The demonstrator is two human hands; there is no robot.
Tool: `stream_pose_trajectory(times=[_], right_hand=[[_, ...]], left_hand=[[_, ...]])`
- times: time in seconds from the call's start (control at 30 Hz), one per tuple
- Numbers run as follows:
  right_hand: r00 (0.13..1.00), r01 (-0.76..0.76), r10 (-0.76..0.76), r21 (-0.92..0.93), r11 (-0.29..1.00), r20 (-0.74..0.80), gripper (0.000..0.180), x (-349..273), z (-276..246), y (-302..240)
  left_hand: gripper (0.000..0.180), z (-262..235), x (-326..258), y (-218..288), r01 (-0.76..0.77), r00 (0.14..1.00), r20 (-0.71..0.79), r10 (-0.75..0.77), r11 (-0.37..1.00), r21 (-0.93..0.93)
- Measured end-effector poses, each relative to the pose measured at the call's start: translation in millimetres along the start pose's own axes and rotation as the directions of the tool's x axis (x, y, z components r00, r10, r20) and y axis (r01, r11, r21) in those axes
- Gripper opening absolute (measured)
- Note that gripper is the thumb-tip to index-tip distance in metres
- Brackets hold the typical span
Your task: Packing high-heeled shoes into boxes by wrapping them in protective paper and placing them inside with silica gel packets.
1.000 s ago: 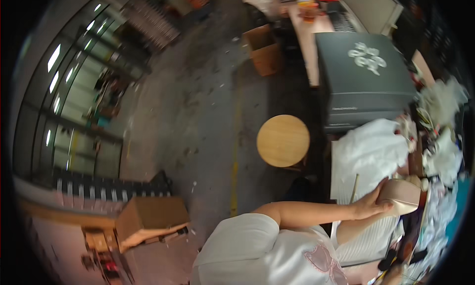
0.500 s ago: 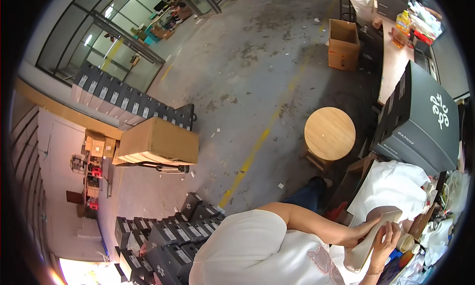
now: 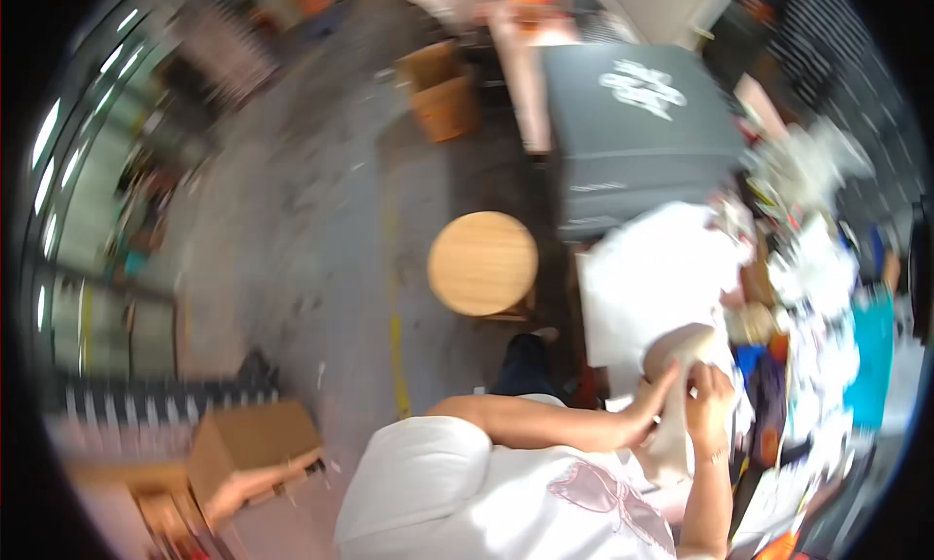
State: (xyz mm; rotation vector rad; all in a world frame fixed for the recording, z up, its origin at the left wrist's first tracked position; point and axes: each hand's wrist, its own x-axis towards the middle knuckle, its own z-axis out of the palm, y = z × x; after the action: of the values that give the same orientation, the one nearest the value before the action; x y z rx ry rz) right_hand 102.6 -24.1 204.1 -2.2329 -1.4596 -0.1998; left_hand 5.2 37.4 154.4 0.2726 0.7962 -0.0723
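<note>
A pale beige shoe (image 3: 669, 455), long and narrow, is held in front of my body at the lower right, over a white-covered worktop. My left hand (image 3: 650, 406) grips its left side, the fingers lying along it. On the other side my right hand (image 3: 712, 397) has its fingers bent against the shoe's upper part. Motion blur hides the finer details of the fingertips. White cloth or plastic (image 3: 652, 278) lies just beyond the shoe.
Large dark grey boxes (image 3: 642, 142) stand behind the white cloth. Bags, bottles and loose items crowd the bench at right, near a teal panel (image 3: 869, 361). A round wooden stool (image 3: 484, 264) stands left of the bench. An open carton (image 3: 443, 98) sits on the floor farther off.
My view has swung to the right, so the stool, boxes and bench appear farther left. Both hands still hold the shoe; the right fingers have shifted slightly on it.
</note>
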Motion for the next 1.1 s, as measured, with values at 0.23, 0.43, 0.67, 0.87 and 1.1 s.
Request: stream_pose_trajectory(times=[0.23,0.43,0.67,0.87,1.1], right_hand=[[0.92,-0.333,0.357,0.161,0.929,-0.16,0.022,-64,-37,-39],[0.602,-0.732,0.781,-0.278,0.623,0.167,0.02,-145,74,4],[0.846,-0.524,0.532,-0.132,0.841,0.033,0.016,-47,9,-37],[0.869,-0.418,0.471,-0.284,0.863,0.15,0.011,-48,47,-27],[0.843,-0.425,0.505,-0.345,0.837,0.185,0.011,-62,48,-33]], left_hand=[[0.077,-5,15,36,0.235,0.952,0.146,-0.27,0.947,0.22],[0.079,4,5,76,0.34,0.916,0.048,-0.397,0.836,0.431],[0.071,2,4,61,0.397,0.884,0.052,-0.464,0.806,0.438],[0.071,-23,15,56,0.377,0.903,0.016,-0.43,0.809,0.451],[0.065,-31,16,48,0.423,0.886,-0.021,-0.464,0.788,0.447]])
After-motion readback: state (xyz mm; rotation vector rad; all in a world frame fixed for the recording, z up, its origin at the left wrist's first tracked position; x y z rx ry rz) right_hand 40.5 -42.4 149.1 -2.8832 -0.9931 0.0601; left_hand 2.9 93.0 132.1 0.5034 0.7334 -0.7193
